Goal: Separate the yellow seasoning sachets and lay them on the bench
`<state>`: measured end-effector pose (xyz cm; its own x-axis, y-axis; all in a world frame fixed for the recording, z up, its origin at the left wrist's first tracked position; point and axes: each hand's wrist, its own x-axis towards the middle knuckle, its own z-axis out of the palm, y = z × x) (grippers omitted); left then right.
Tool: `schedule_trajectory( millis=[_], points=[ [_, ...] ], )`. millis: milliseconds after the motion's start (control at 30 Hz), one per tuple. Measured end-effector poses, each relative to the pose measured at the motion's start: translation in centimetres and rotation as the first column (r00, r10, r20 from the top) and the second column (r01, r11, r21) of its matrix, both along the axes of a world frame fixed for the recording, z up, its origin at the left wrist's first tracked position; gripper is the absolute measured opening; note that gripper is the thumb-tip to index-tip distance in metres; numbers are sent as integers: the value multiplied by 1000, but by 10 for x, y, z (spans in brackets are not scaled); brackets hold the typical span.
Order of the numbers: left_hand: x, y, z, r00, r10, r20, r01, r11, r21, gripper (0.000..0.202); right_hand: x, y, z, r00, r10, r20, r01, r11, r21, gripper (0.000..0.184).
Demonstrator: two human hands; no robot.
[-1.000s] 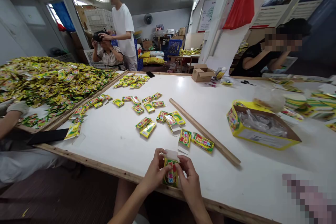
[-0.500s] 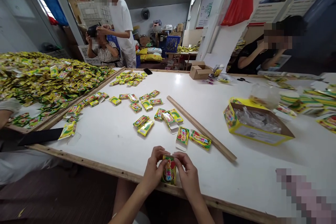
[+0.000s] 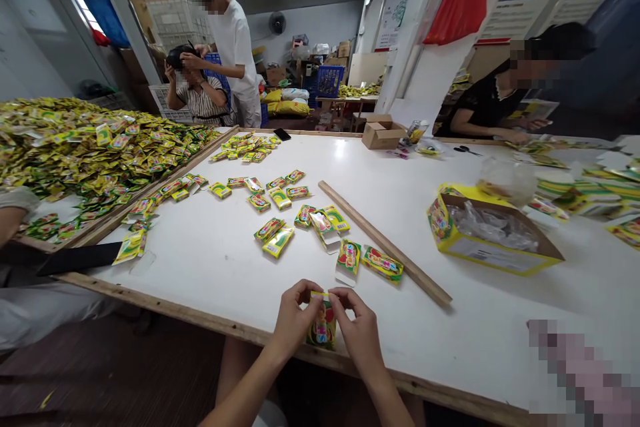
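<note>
A small yellow and green packet (image 3: 323, 327) with red print is held upright at the near edge of the white table (image 3: 220, 260). My left hand (image 3: 291, 320) pinches its top left side and my right hand (image 3: 359, 332) pinches its top right side, fingers curled on its upper edge. Two more packets (image 3: 370, 259) lie just beyond my hands, beside a long wooden stick (image 3: 383, 242). Several other packets (image 3: 280, 213) are scattered across the middle of the table.
An open yellow box (image 3: 493, 233) with clear plastic inside stands at the right. A big heap of packets (image 3: 75, 147) fills the left tray. A small cardboard box (image 3: 383, 134) sits far back. Other people sit and stand around the table.
The white flap that stood above the packet a second ago is folded down and no longer shows. My hands stay at the near table edge, fingers closed on the packet's top.
</note>
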<state>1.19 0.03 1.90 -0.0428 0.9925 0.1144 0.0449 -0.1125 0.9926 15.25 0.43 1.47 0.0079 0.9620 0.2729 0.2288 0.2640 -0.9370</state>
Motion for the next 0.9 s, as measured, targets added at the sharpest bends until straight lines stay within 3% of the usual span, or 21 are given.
schedule_trajectory(
  millis=[233, 333, 433, 500, 533, 600, 633, 700, 800, 867, 900],
  points=[
    [-11, -8, -5, 994, -62, -89, 68, 996, 65, 19, 0, -7, -14, 989, 119, -83, -122, 992, -31, 30],
    [-10, -15, -5, 985, -121, -123, 128, 990, 52, 25, -2, -16, -12, 988, 110, -107, -111, 994, -1, 27],
    [-2, -20, -4, 977, -139, -162, 150, 987, 63, 34, 16, -32, -2, 992, -42, -121, 50, 997, 64, 22],
    [11, -19, -2, 963, -138, -231, 164, 982, 96, 38, 48, -49, 3, 955, -269, -128, 282, 955, 96, 21],
    [20, -17, 0, 948, -154, -279, 191, 975, 110, 37, 70, -61, 2, 907, -406, -115, 418, 902, 111, 21],
    [46, -13, 6, 890, -249, -383, 321, 937, 138, 28, 125, -93, -6, 739, -673, -41, 671, 727, 148, 25],
    [63, -12, 10, 841, -325, -431, 424, 893, 153, 23, 155, -113, -14, 632, -775, 22, 762, 626, 166, 28],
    [103, -13, 18, 708, -480, -519, 638, 750, 176, 20, 217, -157, -38, 425, -890, 164, 875, 451, 178, 36],
    [162, -19, 23, 508, -578, -639, 825, 540, 167, 22, 304, -219, -83, 159, -903, 398, 953, 246, 177, 43],
    [192, -22, 19, 424, -552, -718, 872, 462, 161, 26, 350, -248, -110, 16, -827, 562, 970, 149, 191, 43],
    [204, -23, 14, 394, -519, -759, 887, 431, 166, 31, 369, -256, -121, -34, -741, 671, 971, 134, 197, 42]
  ],
)
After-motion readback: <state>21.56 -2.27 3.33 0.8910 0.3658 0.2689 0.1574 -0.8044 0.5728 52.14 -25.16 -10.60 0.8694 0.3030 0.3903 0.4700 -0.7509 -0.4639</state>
